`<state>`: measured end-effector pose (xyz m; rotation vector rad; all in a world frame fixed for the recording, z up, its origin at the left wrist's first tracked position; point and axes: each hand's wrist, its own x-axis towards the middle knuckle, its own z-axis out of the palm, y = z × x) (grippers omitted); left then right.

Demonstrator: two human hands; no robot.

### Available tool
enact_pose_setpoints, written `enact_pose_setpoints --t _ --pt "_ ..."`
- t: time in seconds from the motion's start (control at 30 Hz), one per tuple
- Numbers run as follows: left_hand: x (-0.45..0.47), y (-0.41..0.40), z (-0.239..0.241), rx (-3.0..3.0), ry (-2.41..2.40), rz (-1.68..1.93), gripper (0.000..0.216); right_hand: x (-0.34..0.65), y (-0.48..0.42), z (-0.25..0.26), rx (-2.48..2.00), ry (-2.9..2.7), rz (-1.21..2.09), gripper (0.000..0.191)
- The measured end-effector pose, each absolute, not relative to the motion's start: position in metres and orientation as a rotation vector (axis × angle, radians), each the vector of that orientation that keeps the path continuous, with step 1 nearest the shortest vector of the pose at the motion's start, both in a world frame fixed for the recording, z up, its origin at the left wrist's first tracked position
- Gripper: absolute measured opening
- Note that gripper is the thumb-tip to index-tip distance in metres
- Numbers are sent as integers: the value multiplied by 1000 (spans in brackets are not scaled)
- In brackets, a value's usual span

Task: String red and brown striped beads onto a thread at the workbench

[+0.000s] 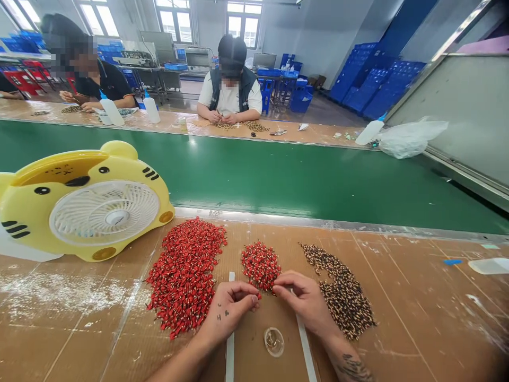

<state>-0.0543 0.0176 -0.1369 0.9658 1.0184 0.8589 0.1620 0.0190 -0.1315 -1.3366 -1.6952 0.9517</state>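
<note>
Red piece [259, 296] is pinched between thumb and forefinger of the left hand [235, 307], just in front of the small red pile [260, 261]. Right hand [305, 300] has its fingertips together at that pile's near right edge; can't tell if they grip anything. Big red pile [189, 270] sits left of the left hand, black-and-gold pile [345, 289] just right of the right hand. Clear dish [274, 342] on the tabletop [401, 329] between the forearms, between two pale strips [229, 353]. Yellow fan [105, 207] stands far left.
</note>
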Motion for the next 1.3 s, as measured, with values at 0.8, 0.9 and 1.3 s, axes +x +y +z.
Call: enact_pose_setpoints --t 0.8,0.9,1.3 --pt "-56 12 -138 1653 1055 1003 21 138 5 -132 -1163 -1726 985 17" --pt "-57 11 -138 1677 1029 1008 22 137 5 -131 -1149 -1736 1007 16" --pt "-57 12 -137 1540 980 1020 18 143 10 -128 -1161 -1595 1264 21"
